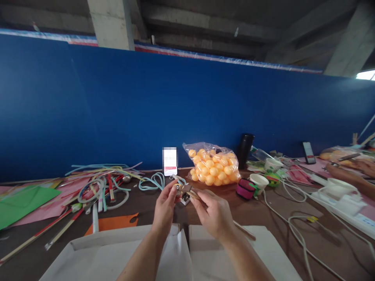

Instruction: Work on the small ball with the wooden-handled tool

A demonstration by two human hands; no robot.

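Note:
My left hand (165, 207) is closed, with a small shiny metal piece (178, 190) pinched at its fingertips. My right hand (215, 214) grips a thin brown stick (245, 230), whose lower end sticks out past the palm. A flat brownish tip (186, 189) at the stick's upper end meets the metal piece between both hands. Whether the two are joined cannot be made out. Just below the fingertips stands a small white box (185, 201) with dark, shiny bits inside, partly hidden by the hands.
A clear bag of orange balls (213, 168) lies behind my hands, beside a black bottle (245, 150). Tubes and sticks (102, 191) clutter the left. White paper sheets (123, 253) lie in front. Cables (293, 230) and a paper cup (259, 181) are right; another person's hand (338, 171) shows far right.

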